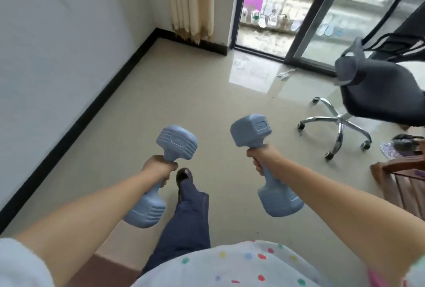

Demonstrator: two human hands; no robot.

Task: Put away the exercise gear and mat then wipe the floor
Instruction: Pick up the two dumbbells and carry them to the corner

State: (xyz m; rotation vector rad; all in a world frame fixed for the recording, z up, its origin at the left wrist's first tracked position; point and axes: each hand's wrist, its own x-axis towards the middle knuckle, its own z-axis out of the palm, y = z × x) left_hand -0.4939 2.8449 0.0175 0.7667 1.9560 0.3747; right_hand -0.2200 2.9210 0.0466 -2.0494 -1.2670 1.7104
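I hold two light blue dumbbells above the beige tiled floor (207, 103). My left hand (158, 168) is closed around the handle of the left dumbbell (177, 143), which tilts with one head up and forward and the other down near my forearm. My right hand (262, 157) grips the handle of the right dumbbell (250, 130), also tilted, its lower head by my wrist. No mat is in view. My leg in dark trousers and a dark shoe (184, 175) steps forward between the dumbbells.
A black office chair (381, 93) on a chrome wheeled base stands at the right. A wooden piece of furniture (395, 178) is at the right edge. A white wall with black skirting (69, 121) runs along the left. An open sliding glass door (322, 22) leads to a balcony ahead.
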